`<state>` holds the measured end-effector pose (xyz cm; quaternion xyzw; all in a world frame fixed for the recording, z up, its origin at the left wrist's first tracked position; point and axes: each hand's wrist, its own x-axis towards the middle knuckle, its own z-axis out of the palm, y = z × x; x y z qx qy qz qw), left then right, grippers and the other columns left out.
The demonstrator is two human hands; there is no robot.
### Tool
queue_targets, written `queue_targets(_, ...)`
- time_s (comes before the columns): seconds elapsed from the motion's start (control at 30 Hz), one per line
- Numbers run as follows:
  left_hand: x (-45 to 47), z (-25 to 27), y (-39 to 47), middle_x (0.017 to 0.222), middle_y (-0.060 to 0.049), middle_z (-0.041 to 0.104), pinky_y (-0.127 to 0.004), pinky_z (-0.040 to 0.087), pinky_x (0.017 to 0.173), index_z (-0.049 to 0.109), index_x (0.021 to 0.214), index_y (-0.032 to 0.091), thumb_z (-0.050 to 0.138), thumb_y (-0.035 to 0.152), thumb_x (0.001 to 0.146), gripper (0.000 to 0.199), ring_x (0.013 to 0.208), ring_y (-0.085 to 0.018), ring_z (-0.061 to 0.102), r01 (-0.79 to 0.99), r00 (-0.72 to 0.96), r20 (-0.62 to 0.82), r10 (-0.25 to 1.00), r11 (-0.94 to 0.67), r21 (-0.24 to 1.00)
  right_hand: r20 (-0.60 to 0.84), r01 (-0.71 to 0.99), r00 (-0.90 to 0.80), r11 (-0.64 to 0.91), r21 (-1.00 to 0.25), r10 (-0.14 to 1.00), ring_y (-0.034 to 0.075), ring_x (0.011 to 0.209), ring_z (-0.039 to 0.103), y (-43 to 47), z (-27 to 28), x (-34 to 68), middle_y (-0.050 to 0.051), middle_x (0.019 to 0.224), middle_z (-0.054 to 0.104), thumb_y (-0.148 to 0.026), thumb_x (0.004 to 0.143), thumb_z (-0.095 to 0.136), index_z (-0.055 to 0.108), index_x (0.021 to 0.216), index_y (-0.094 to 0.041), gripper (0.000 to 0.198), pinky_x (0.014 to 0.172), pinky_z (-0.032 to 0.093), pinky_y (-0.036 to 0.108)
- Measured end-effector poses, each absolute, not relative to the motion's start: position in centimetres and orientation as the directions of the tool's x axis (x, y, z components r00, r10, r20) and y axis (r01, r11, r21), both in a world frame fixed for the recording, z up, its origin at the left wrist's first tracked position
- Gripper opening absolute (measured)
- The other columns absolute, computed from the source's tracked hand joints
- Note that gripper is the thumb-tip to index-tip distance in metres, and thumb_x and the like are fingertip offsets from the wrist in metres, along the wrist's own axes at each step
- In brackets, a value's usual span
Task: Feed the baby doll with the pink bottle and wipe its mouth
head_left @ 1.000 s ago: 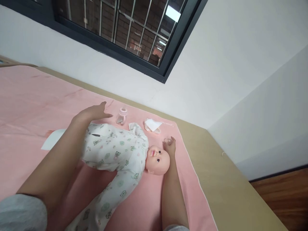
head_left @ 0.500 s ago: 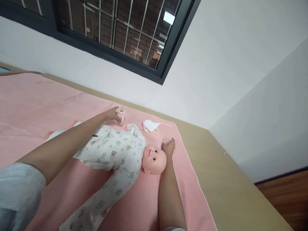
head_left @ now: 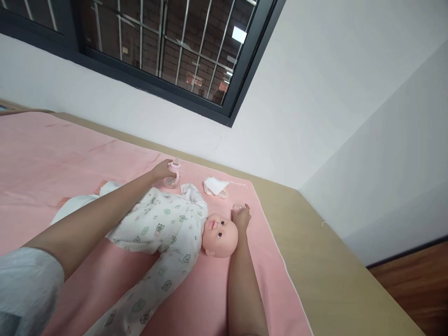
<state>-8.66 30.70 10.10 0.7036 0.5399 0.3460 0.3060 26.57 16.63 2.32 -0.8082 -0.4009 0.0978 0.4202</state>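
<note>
Pink mat (head_left: 206,289) on a tan table (head_left: 297,247), doll (head_left: 164,219) face up, both grips occupied.
Doll in a white printed suit, head to the right, one sleeve stretched toward the wearer; left forearm crosses above its lower body, right forearm lies alongside the head. Left hand (head_left: 162,170): grip closed on the bottle (head_left: 171,180) from its left side; far fingers hidden. Right hand (head_left: 241,217), beyond the doll's head: grip curled, thumb and fingers clamped on the cap. White packet (head_left: 216,186) on the mat between the two hands, touched by neither. Bottle upright, teat up, near the mat's far edge; cannot tell whether its base touches down. Cap (head_left: 239,206) clear, partly covered by fingers, near the mat's right edge.
</note>
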Motion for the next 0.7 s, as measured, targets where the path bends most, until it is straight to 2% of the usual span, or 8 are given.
queue_targets(0.07, -8.7, 10.4, 30.1, 0.108, -0.01, 0.072, -0.033, 0.054, 0.087, 0.06, 0.113, 0.014, 0.07, 0.035, 0.053, 0.064, 0.108, -0.032, 0.065, 0.501, 0.172, 0.174, 0.97, -0.238, 0.832, 0.172, 0.554, 0.663, -0.324, -0.767, 0.728, 0.04, 0.134, 0.043, 16.6, 2.3, 26.6, 0.022, 0.133, 0.057, -0.027, 0.067, 0.064, 0.041, 0.143, -0.006, 0.082, 0.107, 0.039, 0.047)
queue_targets(0.17, -8.9, 10.8, 29.1, 0.12, -0.011, 0.067, -0.03, 0.053, 0.089, 0.052, 0.129, 0.015, 0.069, 0.035, 0.056, 0.078, 0.109, -0.027, 0.065, 0.455, 0.149, 0.194, 0.97, -0.241, 0.857, 0.161, 0.532, 0.671, -0.318, -0.785, 0.724, 0.039, 0.134, 0.044, 16.5, 2.2, 26.7, 0.021, 0.132, 0.058, -0.026, 0.066, 0.064, 0.044, 0.141, -0.008, 0.079, 0.107, 0.04, 0.047)
queue_targets(0.23, -9.1, 11.2, 28.2, 0.126, -0.012, 0.064, -0.031, 0.053, 0.09, 0.043, 0.139, 0.016, 0.069, 0.034, 0.057, 0.087, 0.109, -0.025, 0.065, 0.431, 0.143, 0.199, 0.969, -0.242, 0.869, 0.152, 0.511, 0.677, -0.311, -0.801, 0.72, 0.037, 0.129, 0.05, 16.5, 2.2, 26.9, 0.021, 0.13, 0.06, -0.027, 0.066, 0.065, 0.045, 0.139, -0.01, 0.077, 0.104, 0.043, 0.046)
queue_targets(0.33, -9.1, 12.5, 26.5, 0.129, -0.012, 0.063, -0.033, 0.053, 0.089, 0.037, 0.145, 0.016, 0.067, 0.031, 0.059, 0.092, 0.11, -0.025, 0.064, 0.396, 0.159, 0.217, 0.963, -0.264, 0.88, 0.141, 0.459, 0.688, -0.277, -0.844, 0.712, 0.03, 0.115, 0.062, 16.5, 2.5, 27.1, 0.019, 0.126, 0.062, -0.036, 0.07, 0.064, 0.042, 0.139, -0.013, 0.076, 0.094, 0.051, 0.041)
queue_targets(0.43, -8.7, 14.5, 24.0, 0.131, -0.011, 0.061, -0.034, 0.05, 0.095, 0.038, 0.144, 0.017, 0.064, 0.028, 0.06, 0.089, 0.116, -0.027, 0.061, 0.393, 0.198, 0.275, 0.941, -0.333, 0.857, 0.156, 0.356, 0.677, -0.134, -0.925, 0.719, 0.023, 0.105, 0.065, 16.5, 4.4, 26.9, 0.014, 0.123, 0.063, -0.045, 0.07, 0.066, 0.041, 0.137, -0.018, 0.077, 0.091, 0.053, 0.037)
queue_targets(0.57, -7.5, 16.7, 20.5, 0.134, -0.007, 0.06, -0.039, 0.041, 0.105, 0.043, 0.141, 0.021, 0.064, 0.029, 0.061, 0.082, 0.123, -0.03, 0.056, 0.411, 0.308, 0.325, 0.894, -0.433, 0.802, 0.219, 0.274, 0.585, 0.064, -0.96, 0.781, 0.02, 0.098, 0.065, 15.9, 9.2, 24.5, 0.009, 0.115, 0.065, -0.046, 0.064, 0.076, 0.043, 0.136, -0.024, 0.082, 0.097, 0.051, 0.04)
queue_targets(0.7, -6.2, 17.5, 17.9, 0.133, -0.005, 0.061, -0.04, 0.038, 0.107, 0.045, 0.138, 0.024, 0.062, 0.028, 0.061, 0.079, 0.124, -0.031, 0.055, 0.377, 0.395, 0.346, 0.851, -0.493, 0.784, 0.417, 0.125, 0.362, 0.4, -0.908, 0.834, 0.02, 0.104, 0.066, 13.8, 14.4, 20.0, 0.008, 0.128, 0.058, -0.043, 0.069, 0.077, 0.044, 0.131, -0.028, 0.072, 0.101, 0.05, 0.043)
